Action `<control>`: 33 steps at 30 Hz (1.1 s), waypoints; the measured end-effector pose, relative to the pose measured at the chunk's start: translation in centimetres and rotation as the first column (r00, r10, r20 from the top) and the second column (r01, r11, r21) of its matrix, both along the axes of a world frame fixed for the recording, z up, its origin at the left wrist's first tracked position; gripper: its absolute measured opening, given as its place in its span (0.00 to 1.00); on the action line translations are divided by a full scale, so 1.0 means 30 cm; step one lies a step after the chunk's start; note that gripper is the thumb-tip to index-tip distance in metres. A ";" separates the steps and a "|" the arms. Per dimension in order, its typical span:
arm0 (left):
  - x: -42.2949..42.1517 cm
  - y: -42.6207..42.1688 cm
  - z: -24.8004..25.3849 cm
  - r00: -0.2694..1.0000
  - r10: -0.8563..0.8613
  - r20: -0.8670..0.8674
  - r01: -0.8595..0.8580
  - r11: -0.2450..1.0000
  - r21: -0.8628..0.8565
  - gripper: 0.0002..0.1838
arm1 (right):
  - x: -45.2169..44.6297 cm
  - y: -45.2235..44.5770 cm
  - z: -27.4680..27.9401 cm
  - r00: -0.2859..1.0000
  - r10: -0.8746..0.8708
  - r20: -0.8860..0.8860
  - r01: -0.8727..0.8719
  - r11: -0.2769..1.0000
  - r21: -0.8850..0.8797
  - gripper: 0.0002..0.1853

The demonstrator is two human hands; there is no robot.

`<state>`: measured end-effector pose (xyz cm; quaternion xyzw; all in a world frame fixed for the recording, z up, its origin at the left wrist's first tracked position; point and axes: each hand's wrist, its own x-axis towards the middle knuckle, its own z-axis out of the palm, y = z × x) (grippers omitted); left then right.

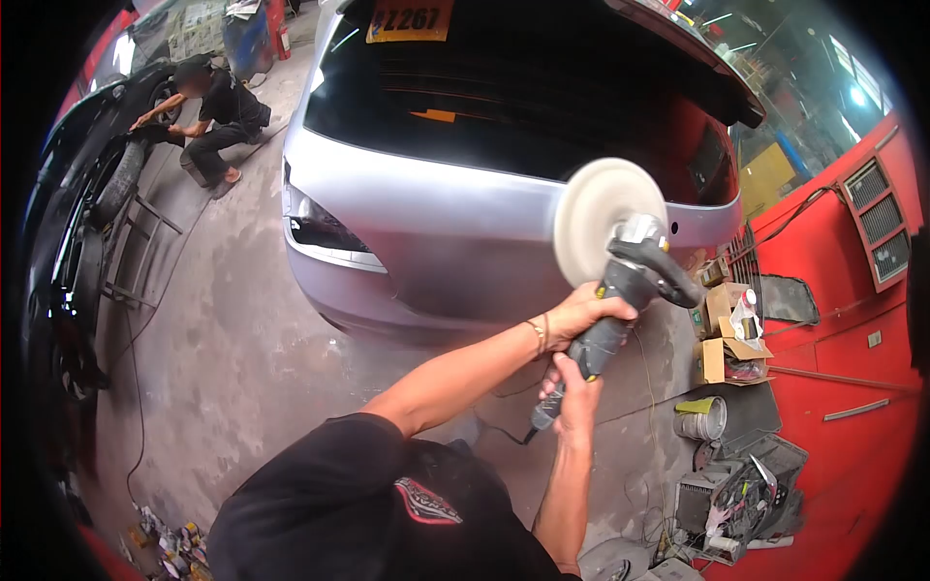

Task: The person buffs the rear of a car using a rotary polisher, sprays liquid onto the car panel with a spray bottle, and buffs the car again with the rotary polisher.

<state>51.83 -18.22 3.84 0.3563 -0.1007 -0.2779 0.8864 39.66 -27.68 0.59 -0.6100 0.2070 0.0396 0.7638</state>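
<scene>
Both of my hands are closed on a grey and black polisher (620,286), with a D-shaped black side handle near its head. My left hand (593,316), with a bracelet at the wrist, wraps the body just behind the head. Lower down, my right hand (573,389) grips the rear part, where a black cord comes out. The round white pad (591,218) is blurred at its edge. Behind it stands the rear of a silver-grey car (455,218) with a dark rear window (504,126). Whether the pad touches the car I cannot tell.
At the upper left a co-worker (223,111) crouches by a dark car (68,213) and a metal stand (140,247). To the right are cardboard boxes (728,358), a bucket (701,419), a crate of tools (741,494) and a red wall (823,358). Cords cross the concrete floor (232,358).
</scene>
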 end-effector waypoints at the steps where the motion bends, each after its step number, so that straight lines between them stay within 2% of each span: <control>1: -0.019 0.053 -0.013 1.000 -0.004 0.031 0.005 1.000 -0.026 0.24 | -0.019 0.053 -0.018 0.999 -0.007 0.048 0.007 1.000 -0.015 0.09; 3: -0.057 0.164 -0.069 0.998 -0.044 0.043 0.045 0.999 -0.010 0.34 | -0.065 0.141 -0.055 0.998 0.036 0.042 -0.032 0.995 -0.091 0.08; 5: -0.137 0.279 -0.072 0.999 0.053 0.014 -0.052 0.998 -0.046 0.28 | -0.118 0.236 -0.077 0.996 0.074 0.053 -0.065 0.985 -0.160 0.08; 7: -0.201 0.402 -0.087 0.995 0.101 0.016 -0.100 0.992 -0.073 0.33 | -0.156 0.322 -0.069 0.987 0.162 0.019 -0.149 0.944 -0.293 0.08; 8: -0.233 0.465 -0.100 0.990 0.138 0.006 -0.137 0.987 -0.085 0.34 | -0.172 0.374 -0.034 0.980 0.194 0.038 -0.171 0.931 -0.323 0.09; 9: -0.265 0.524 -0.118 0.985 0.173 -0.006 -0.172 0.980 -0.098 0.35 | -0.175 0.392 -0.096 0.955 0.273 0.118 -0.199 0.881 -0.428 0.11; 11: -0.304 0.623 -0.168 0.968 0.252 0.015 -0.244 0.950 -0.196 0.35 | -0.188 0.469 -0.027 0.910 0.381 0.163 -0.251 0.819 -0.515 0.16; 13: -0.340 0.701 -0.200 0.949 0.313 -0.045 -0.314 0.918 -0.240 0.38 | -0.180 0.508 0.052 0.871 0.481 0.097 -0.357 0.755 -0.550 0.20; 15: -0.366 0.725 -0.171 0.903 0.427 -0.043 -0.420 0.860 -0.291 0.36 | -0.154 0.519 0.131 0.814 0.581 0.012 -0.471 0.671 -0.573 0.23; 17: -0.381 0.714 -0.147 0.887 0.455 -0.081 -0.457 0.837 -0.303 0.35 | -0.115 0.481 0.192 0.738 0.669 -0.087 -0.585 0.570 -0.577 0.24; 18: -0.383 0.699 -0.134 0.877 0.469 -0.103 -0.476 0.823 -0.311 0.34 | -0.099 0.451 0.186 0.720 0.693 -0.019 -0.557 0.562 -0.611 0.23; 21: -0.379 0.583 -0.052 0.851 0.487 -0.196 -0.525 0.802 -0.287 0.30 | -0.053 0.346 0.334 0.671 0.703 -0.238 -0.713 0.523 -0.466 0.22; 22: -0.367 0.530 -0.014 0.838 0.511 -0.191 -0.544 0.805 -0.236 0.27 | -0.048 0.299 0.364 0.702 0.678 -0.218 -0.696 0.586 -0.416 0.21; 25: -0.321 0.325 0.141 0.796 0.555 -0.244 -0.601 0.773 -0.204 0.25 | 0.011 0.100 0.510 0.658 0.650 -0.379 -0.746 0.495 -0.446 0.19; 30: -0.190 -0.077 0.266 0.837 0.439 -0.326 -0.527 0.808 -0.265 0.26 | 0.070 -0.227 0.724 0.709 0.527 -0.469 -0.703 0.582 -0.408 0.16; 33: -0.134 -0.269 0.346 0.863 0.310 -0.399 -0.454 0.823 -0.341 0.27 | 0.087 -0.386 0.796 0.785 0.356 -0.507 -0.568 0.740 -0.360 0.15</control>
